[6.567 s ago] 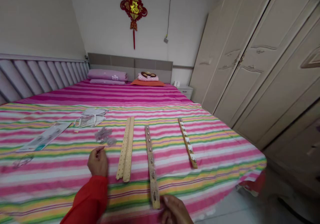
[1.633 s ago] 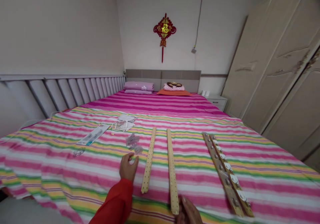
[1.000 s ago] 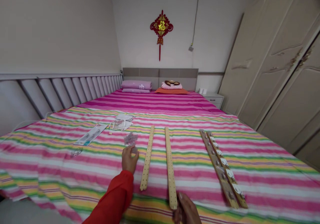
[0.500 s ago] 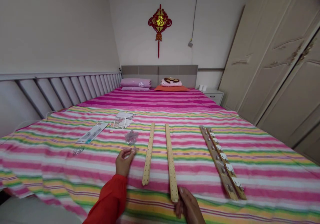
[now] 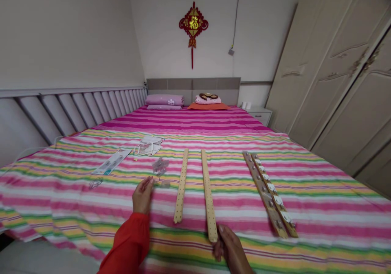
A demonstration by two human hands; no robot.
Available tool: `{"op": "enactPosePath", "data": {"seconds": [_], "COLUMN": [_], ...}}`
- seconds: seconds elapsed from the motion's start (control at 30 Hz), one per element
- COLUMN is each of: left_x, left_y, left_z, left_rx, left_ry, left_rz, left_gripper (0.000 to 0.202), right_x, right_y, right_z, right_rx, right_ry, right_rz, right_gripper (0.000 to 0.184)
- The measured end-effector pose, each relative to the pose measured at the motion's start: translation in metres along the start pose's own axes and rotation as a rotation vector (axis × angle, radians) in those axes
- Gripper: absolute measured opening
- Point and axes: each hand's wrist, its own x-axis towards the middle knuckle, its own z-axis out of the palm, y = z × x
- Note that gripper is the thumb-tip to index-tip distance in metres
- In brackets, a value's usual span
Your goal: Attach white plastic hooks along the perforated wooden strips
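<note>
My left hand (image 5: 143, 196) is over the bed with its fingertips pinched together; whatever is between them is too small to make out. Just right of those fingertips lies a small clear plastic piece (image 5: 165, 183), with a pile of similar clear pieces (image 5: 160, 166) beyond it. My right hand (image 5: 231, 247) grips the near end of a long pale strip with rows of small holes (image 5: 208, 198), thumb at its side and fingers beneath. A second pale perforated strip (image 5: 181, 188) lies to its left, touched by neither hand.
On the right lie two brown strips, one bearing metal pieces (image 5: 264, 190), the other white discs (image 5: 277, 200). Toward the left are a flat clear package (image 5: 113, 162), a heap of papers (image 5: 149, 145) and a thin wire-like bundle (image 5: 95, 183). A striped sheet (image 5: 76, 209) covers the bed.
My left hand has drawn back to the left, and the small clear plastic piece at its fingertips now lies apart from it on the sheet. My right hand stays at the strip's end.
</note>
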Motion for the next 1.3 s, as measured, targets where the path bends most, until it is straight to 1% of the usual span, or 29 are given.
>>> {"op": "enactPosePath", "data": {"seconds": [0.1, 0.2, 0.33, 0.4, 0.47, 0.53, 0.6, 0.73, 0.87, 1.0, 1.17, 1.23, 1.3], "left_x": [-0.006, -0.02, -0.056, -0.078, -0.099, -0.118, -0.132, -0.147, -0.154, -0.161, -0.165, -0.164, -0.162], "left_y": [0.013, 0.021, 0.021, 0.016, 0.011, 0.005, 0.0, -0.007, -0.011, -0.011, -0.01, -0.01, -0.011], "left_z": [-0.002, 0.0, 0.007, 0.012, 0.018, 0.025, 0.033, 0.046, 0.052, 0.057, 0.065, 0.067, 0.065], "left_rx": [-0.09, -0.196, -0.199, -0.159, -0.122, -0.079, -0.028, 0.046, 0.068, 0.032, -0.027, 0.017, 0.097], "left_ry": [-0.055, -0.204, -0.409, -0.498, -0.59, -0.66, -0.712, -0.833, -0.838, -0.836, -0.853, -0.811, -0.727], "left_rz": [-0.083, -0.198, -0.327, -0.37, -0.415, -0.442, -0.439, -0.419, -0.449, -0.487, -0.474, -0.442, -0.388], "left_gripper": [0.032, 0.027, 0.033, 0.04, 0.049, 0.054, 0.055, 0.052, 0.056, 0.06, 0.053, 0.052, 0.051], "right_x": [0.0, -0.001, -0.005, -0.01, -0.014, -0.018, -0.021, -0.023, -0.022, -0.021, -0.018, -0.016, -0.013], "right_y": [0.0, 0.001, -0.006, -0.013, -0.023, -0.034, -0.044, -0.052, -0.05, -0.049, -0.055, -0.058, -0.059], "right_z": [0.0, -0.001, -0.003, -0.004, -0.003, 0.0, 0.006, 0.017, 0.022, 0.022, 0.021, 0.018, 0.014], "right_rx": [0.003, 0.04, 0.08, 0.046, -0.003, -0.057, -0.098, -0.094, -0.051, -0.012, -0.001, -0.004, -0.005], "right_ry": [0.009, 0.054, 0.167, 0.222, 0.24, 0.203, 0.134, 0.025, -0.003, -0.012, 0.018, 0.057, 0.107], "right_rz": [-0.006, -0.015, -0.054, -0.083, -0.113, -0.121, -0.09, -0.039, -0.023, 0.001, 0.0, -0.004, -0.007], "right_gripper": [0.045, 0.044, 0.045, 0.042, 0.04, 0.039, 0.039, 0.04, 0.037, 0.035, 0.029, 0.026, 0.024]}}
